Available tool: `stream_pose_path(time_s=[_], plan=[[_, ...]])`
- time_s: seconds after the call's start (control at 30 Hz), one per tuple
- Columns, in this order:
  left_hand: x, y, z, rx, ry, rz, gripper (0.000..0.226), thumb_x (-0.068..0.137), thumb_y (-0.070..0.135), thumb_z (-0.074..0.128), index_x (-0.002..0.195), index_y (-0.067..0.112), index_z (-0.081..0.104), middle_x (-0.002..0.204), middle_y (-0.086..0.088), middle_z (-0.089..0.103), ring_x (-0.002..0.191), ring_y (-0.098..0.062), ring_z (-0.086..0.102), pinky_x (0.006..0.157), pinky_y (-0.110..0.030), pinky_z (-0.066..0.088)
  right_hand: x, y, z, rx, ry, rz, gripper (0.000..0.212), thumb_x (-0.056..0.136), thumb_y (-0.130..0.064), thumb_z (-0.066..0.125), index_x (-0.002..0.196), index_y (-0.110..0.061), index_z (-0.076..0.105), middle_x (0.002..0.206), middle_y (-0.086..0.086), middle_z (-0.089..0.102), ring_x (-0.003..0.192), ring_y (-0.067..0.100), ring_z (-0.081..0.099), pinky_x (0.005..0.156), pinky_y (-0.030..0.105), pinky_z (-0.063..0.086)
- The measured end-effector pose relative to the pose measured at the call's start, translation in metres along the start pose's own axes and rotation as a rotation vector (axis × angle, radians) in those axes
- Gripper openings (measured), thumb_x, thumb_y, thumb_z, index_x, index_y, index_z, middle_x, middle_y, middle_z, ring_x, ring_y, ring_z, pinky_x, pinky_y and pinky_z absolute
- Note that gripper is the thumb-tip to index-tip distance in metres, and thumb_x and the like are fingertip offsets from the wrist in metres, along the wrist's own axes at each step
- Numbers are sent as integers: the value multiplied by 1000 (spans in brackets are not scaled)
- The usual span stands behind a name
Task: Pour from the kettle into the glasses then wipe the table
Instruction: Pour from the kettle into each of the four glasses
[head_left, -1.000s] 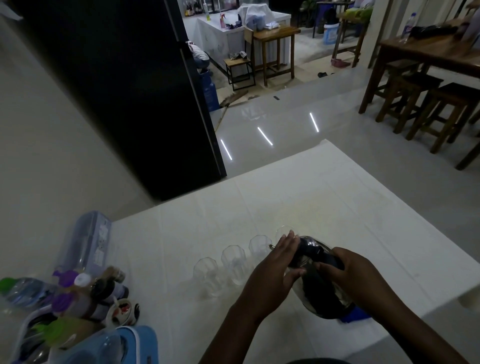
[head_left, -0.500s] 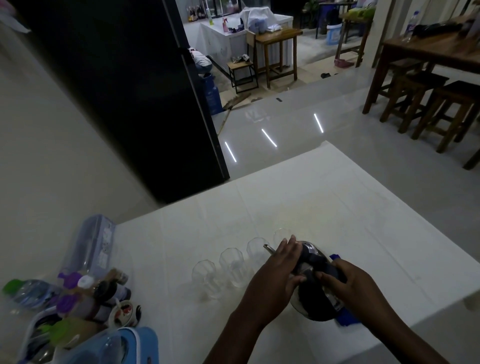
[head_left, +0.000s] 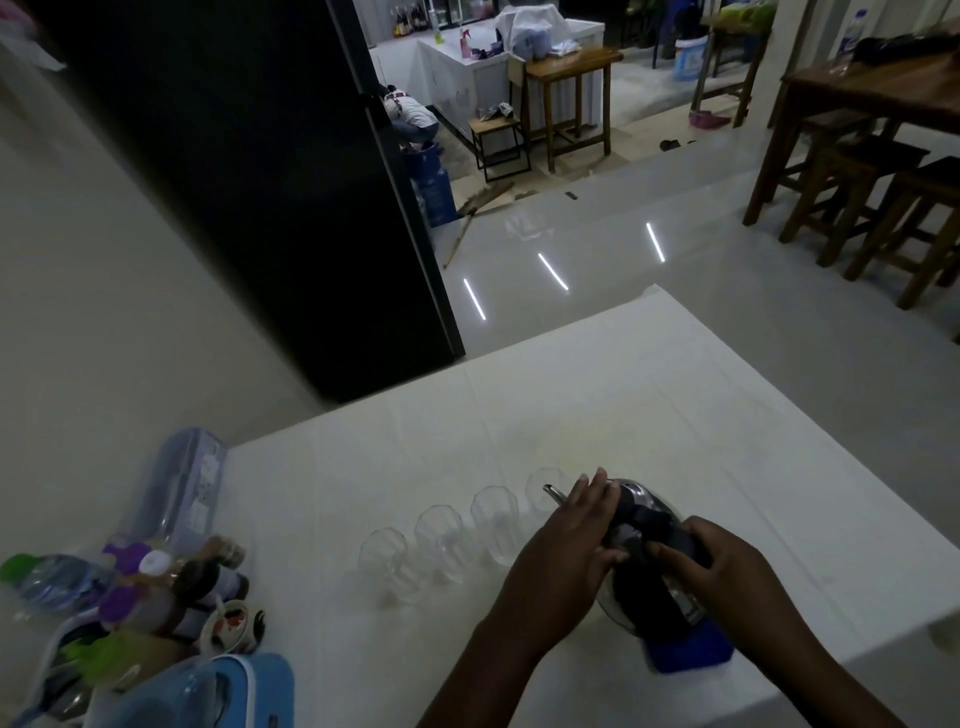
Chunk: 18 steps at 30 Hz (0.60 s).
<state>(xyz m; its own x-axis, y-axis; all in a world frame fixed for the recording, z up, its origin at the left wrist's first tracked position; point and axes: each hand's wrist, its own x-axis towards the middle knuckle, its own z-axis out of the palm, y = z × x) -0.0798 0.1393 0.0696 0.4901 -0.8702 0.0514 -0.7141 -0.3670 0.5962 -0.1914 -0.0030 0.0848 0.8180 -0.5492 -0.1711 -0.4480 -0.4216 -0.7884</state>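
Note:
A shiny metal kettle (head_left: 644, 597) with a black handle is tilted toward a row of several clear glasses (head_left: 441, 540) on the white table (head_left: 727, 441). Its thin spout (head_left: 553, 492) hangs over the rightmost glass (head_left: 540, 483). My right hand (head_left: 727, 577) grips the black handle. My left hand (head_left: 566, 551) lies flat against the kettle's lid and side, fingers together. A blue cloth (head_left: 691, 652) lies on the table under the kettle. Whether liquid is flowing cannot be seen.
Bottles and jars (head_left: 156, 587) crowd the table's left end, beside a clear lidded container (head_left: 176, 488) and a blue box (head_left: 228, 691). A tall black fridge (head_left: 249, 182) stands behind. Wooden stools and a table (head_left: 872, 171) are far right. The table's near edge runs right of the cloth.
The kettle and both hands have shifted a little left and forward along the row, with the spout now over the rightmost glass. The grip is unchanged.

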Motion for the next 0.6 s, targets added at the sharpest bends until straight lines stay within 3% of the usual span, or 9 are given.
stream_pose_path(time_s=[0.6], plan=[[26,0,21,-140,54,-104,60,99,29,46,148,28,12,158,13,4,141,5,-6,111,-18,15,32,-4,-24,-134,-95,-30,28,83,-28,65,66,-39,46,63,-13,56,63,3,54,52,20,37]])
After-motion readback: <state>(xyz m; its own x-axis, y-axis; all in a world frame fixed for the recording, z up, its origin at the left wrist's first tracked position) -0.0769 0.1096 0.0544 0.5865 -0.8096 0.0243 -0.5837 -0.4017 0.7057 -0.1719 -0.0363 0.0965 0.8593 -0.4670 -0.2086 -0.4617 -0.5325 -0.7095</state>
